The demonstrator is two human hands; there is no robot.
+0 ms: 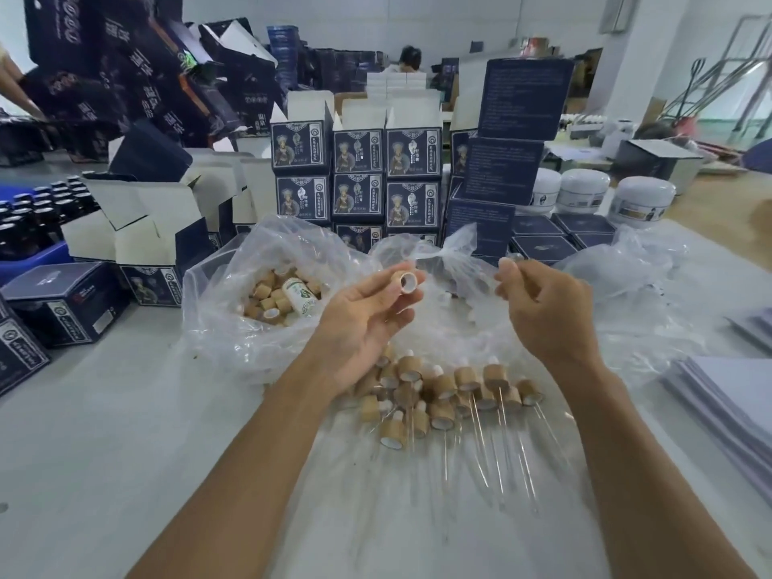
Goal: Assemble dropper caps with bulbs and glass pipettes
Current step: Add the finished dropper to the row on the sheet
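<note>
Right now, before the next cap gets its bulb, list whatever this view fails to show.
- Head view: what the right hand pinches; only a pale tip shows above its fingertips, so bulb or not is unclear.
- Far end of the bamboo cap in the left hand: covered by the fingers.
- Contents of the right plastic bag: lost in glare and folds.
- Box print: too small to read.
</note>
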